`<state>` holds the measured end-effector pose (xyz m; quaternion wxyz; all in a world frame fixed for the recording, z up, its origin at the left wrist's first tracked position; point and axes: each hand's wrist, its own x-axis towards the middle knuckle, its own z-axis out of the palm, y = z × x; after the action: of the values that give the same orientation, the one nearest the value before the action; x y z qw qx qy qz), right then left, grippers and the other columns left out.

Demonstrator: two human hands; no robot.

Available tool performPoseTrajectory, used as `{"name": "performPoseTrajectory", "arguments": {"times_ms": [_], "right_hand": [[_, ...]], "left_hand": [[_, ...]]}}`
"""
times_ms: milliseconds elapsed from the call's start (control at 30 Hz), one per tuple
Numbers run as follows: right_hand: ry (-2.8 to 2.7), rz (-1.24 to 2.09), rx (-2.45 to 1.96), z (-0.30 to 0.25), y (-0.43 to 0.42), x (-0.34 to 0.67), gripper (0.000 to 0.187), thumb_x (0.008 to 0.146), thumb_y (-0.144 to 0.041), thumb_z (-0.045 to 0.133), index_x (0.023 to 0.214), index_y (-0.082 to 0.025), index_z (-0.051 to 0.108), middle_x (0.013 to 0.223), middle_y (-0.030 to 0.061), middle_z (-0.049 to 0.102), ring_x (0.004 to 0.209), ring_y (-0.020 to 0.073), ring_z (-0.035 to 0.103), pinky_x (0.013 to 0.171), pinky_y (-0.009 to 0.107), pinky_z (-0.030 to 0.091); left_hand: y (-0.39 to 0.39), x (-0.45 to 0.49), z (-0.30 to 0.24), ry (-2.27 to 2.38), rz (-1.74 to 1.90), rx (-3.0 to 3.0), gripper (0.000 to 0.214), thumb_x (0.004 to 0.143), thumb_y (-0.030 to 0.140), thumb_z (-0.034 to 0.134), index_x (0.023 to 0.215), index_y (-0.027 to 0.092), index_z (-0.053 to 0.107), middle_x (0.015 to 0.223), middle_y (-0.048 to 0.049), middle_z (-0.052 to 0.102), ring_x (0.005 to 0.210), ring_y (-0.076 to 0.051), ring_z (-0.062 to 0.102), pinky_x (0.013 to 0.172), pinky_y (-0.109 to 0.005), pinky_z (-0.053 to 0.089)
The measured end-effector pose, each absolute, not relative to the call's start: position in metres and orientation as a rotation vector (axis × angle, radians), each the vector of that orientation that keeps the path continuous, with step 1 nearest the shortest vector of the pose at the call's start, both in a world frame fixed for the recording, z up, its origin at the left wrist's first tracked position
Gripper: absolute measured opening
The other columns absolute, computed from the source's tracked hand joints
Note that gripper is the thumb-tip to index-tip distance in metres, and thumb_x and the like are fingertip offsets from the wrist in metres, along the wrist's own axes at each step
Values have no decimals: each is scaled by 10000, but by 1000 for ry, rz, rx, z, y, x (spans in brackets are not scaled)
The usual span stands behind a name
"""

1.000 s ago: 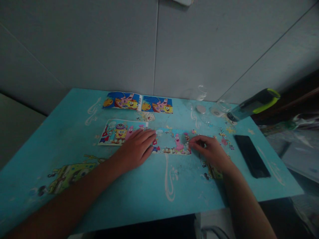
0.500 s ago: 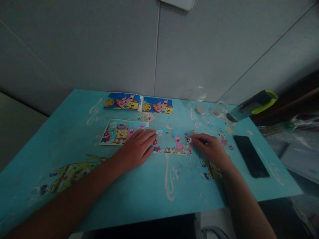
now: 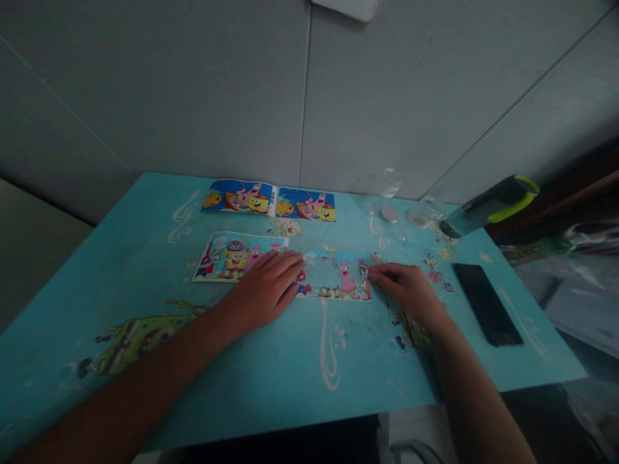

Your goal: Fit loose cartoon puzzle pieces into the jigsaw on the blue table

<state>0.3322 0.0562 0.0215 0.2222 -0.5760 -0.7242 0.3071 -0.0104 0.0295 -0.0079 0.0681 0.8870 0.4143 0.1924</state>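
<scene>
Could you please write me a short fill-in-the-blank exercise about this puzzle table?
1. The left hand rests palm ____ on the jigsaw puzzle.
2. The right hand touches the puzzle's ____ end.
3. The phone on the table beside the right hand is ____ in colour.
Missing words: down; right; black.

Puzzle point(image 3: 333, 277): middle covered by left hand point(image 3: 265, 290). Loose pieces point(image 3: 438, 274): too small to be told. White object point(image 3: 345, 6): cut by top edge.
</scene>
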Motion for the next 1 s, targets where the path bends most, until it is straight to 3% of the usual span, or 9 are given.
{"name": "performPoseTrajectory", "arguments": {"times_ms": [267,433,1000], "right_hand": [[-2057,757,-1551,15,58,332,231,905,-392,644,984,-234,792,930,61,791,776,233,711,734,382,556],[-2100,668,-1500,13,60,337,264,957,-353,572,1096,-248,770,1010,72,770,865,236,705,811,400,548],[-2211,672,-1433,21,54,322,261,959,-315,598,1164,-260,752,1038,83,676,850,204,656,790,365,525]], "left_hand": [[30,-10,-9,1238,598,2661,446,990,240,463,1427,168,521,1482,-148,517,1382,-295,463,1190,-564,323],[30,-10,-8,1237,619,2664,438,994,246,461,1419,174,532,1478,-144,522,1373,-296,470,1184,-564,335],[29,-10,-7,1255,579,2661,438,996,246,467,1421,153,521,1490,-147,511,1396,-293,449,1196,-553,314]]}}
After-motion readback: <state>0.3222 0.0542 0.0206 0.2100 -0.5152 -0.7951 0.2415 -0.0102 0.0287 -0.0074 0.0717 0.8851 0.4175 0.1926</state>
